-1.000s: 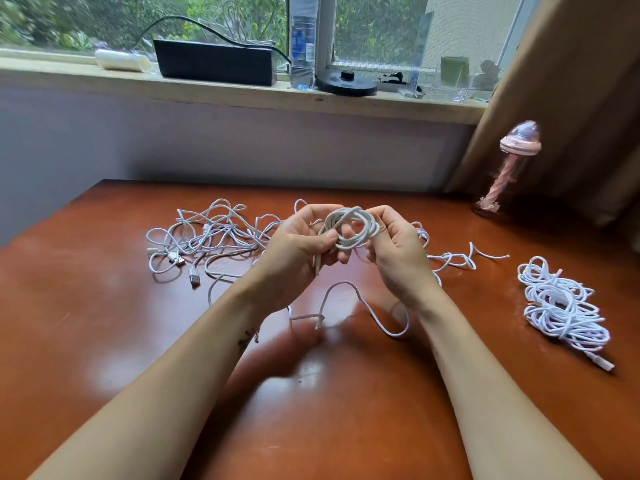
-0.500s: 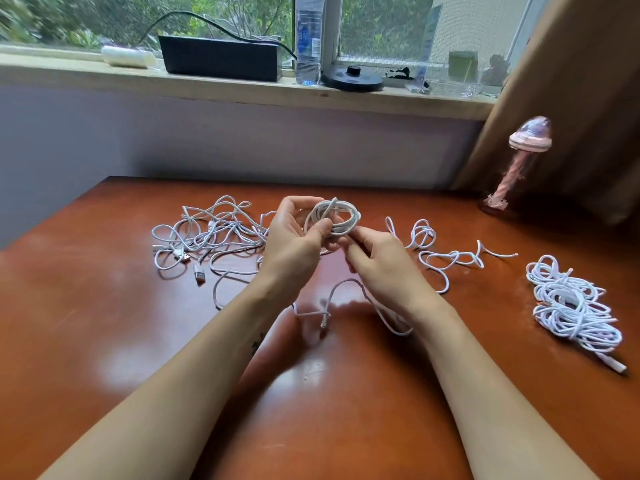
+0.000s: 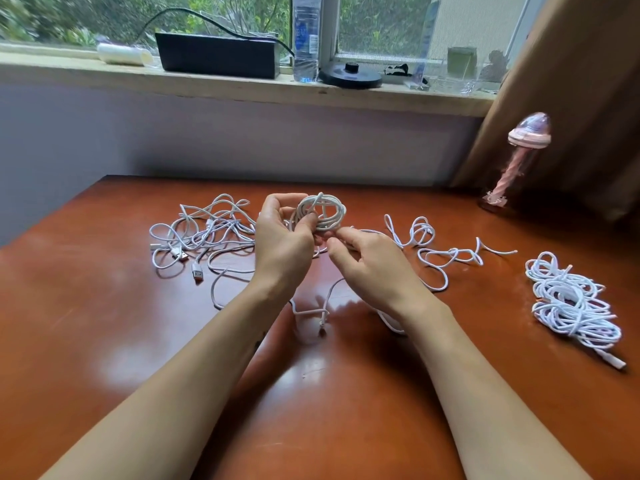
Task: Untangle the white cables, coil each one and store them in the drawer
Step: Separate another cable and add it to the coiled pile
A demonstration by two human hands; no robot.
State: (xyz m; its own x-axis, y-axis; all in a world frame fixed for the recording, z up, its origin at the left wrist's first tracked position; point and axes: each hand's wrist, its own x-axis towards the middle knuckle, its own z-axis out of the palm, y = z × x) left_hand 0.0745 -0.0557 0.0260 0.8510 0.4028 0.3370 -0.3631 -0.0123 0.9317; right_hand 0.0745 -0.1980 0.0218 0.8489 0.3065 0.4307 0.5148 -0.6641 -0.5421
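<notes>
My left grip (image 3: pixel 284 244) curls round a small coil of white cable (image 3: pixel 322 214), held up above the glossy red-brown wooden bench (image 3: pixel 104 323). My right grip (image 3: pixel 374 268) is just below-right of the coil, fingers curled, thumb and forefinger close together; can't tell if they pinch a strand. Loose white cable end (image 3: pixel 311 311) lies on the bench between my wrists. Tangled pile of white cables (image 3: pixel 204 237) left of left grip. Stray looped white cable (image 3: pixel 433 252) right of right grip, bunched white cable bundle (image 3: pixel 575 306) farther right.
</notes>
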